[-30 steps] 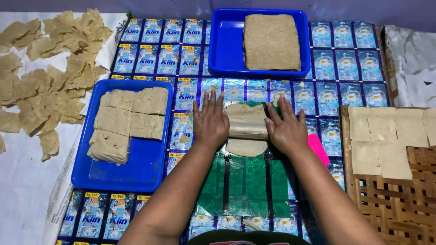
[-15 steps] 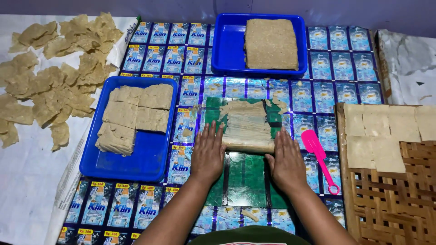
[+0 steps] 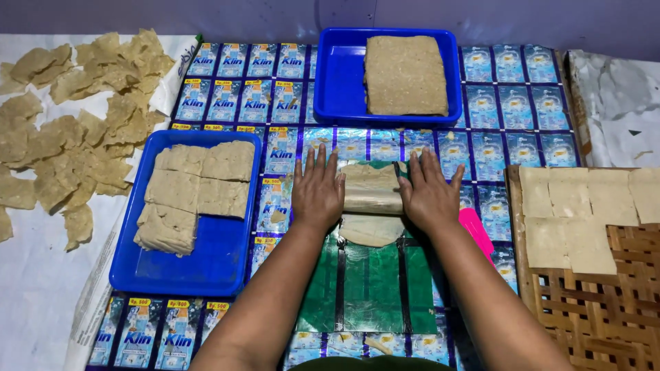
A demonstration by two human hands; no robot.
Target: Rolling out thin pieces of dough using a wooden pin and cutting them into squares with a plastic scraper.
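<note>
I count two blue trays (image 3: 227,264) (image 3: 337,89), one pink scraper (image 3: 476,230), one woven bamboo rack (image 3: 598,302), and my two hands (image 3: 317,192) (image 3: 430,194).

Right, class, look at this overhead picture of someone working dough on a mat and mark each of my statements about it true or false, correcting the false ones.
1. Both hands, the left hand and the right hand, press on the pale beige roll of dough. True.
2. The rectangular blue plastic tray on the left holds nothing. False: it holds stacked beige slabs.
3. The woven bamboo rack carries flat pale squares. True.
4. The pink plastic scraper lies left of the left hand. False: it lies beside the right forearm.
5. Torn tan flakes are spread on the white sheet at far left. True.
</note>
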